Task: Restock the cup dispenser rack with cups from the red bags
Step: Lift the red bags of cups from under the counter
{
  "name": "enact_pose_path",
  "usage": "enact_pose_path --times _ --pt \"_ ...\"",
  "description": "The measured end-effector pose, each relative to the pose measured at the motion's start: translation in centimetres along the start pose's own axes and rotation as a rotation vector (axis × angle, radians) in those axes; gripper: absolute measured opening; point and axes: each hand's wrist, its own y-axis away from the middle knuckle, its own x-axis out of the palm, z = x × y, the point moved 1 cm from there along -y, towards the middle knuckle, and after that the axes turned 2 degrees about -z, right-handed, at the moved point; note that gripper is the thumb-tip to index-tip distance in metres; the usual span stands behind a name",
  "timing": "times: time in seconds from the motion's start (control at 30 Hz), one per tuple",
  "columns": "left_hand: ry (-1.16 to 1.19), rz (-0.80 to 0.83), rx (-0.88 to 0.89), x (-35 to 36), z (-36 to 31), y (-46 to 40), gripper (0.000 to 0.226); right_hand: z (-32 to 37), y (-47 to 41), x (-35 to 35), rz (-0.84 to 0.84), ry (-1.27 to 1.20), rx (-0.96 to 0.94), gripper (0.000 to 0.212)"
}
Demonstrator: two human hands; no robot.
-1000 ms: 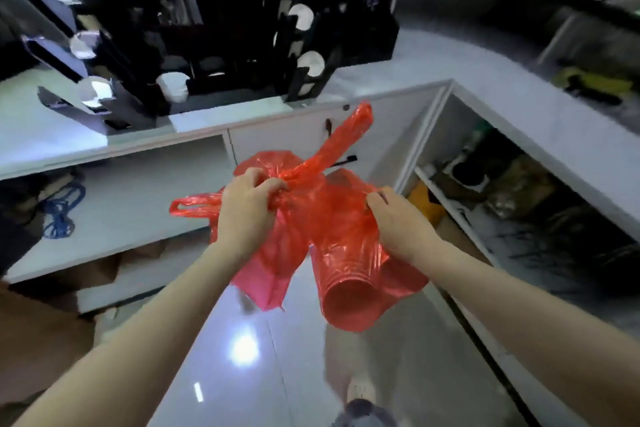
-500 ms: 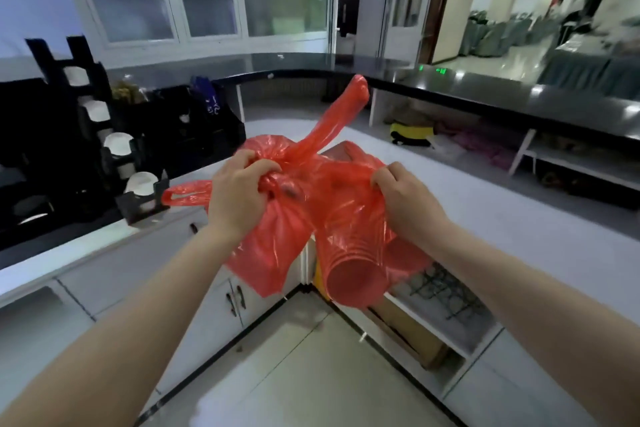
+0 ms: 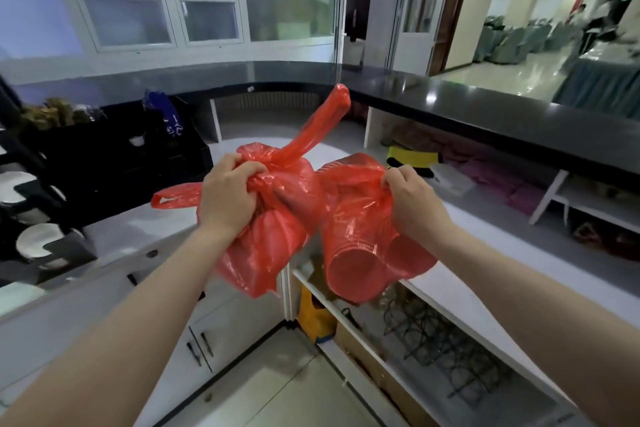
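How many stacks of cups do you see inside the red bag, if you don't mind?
2: one stack hangs bottom-out at centre, another beside it under the right hand. More may be hidden.

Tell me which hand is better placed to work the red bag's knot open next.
Left, probably. The left hand already clutches the gathered neck of the red bag where the handles twist together. The right hand pinches the plastic over the cups, so it seems better kept as the support.

Translucent red bag (image 3: 277, 204); black rack (image 3: 31, 204); white counter (image 3: 491, 239).
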Motion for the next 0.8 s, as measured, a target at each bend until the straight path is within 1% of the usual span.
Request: enact_pose_path --times 0.17,0.27,0.5,0.63,0.73,0.8 --pt "-0.025 0.037 0.030 6.2 3.2 -4.5 0.028 -1.9 -4.8 4.6 0.019 -0.026 -0.015 0.020" --pt "-0.020 0.045 0.052 10.4 5.8 -8.3 0.027 -2.9 -9.3 7.4 -0.007 -0.010 -0.017 0.019" --pt "0.022 0.133 0.084 19.2 11.9 -18.8 0.026 -4.5 -19.9 14.4 -0.045 0.020 0.093 0.023" --pt "0.042 0.179 0.094 22.9 14.5 -23.9 0.028 -5.0 -23.8 17.6 -0.048 -0.004 0.140 0.025" --pt "0.042 0.169 0.088 25.1 15.8 -26.1 0.031 -5.6 -26.5 19.4 -0.057 -0.016 0.168 0.027" --pt "0.010 0.153 0.085 26.6 16.7 -27.2 0.039 -6.0 -28.0 20.5 -0.052 -0.033 0.198 0.028"
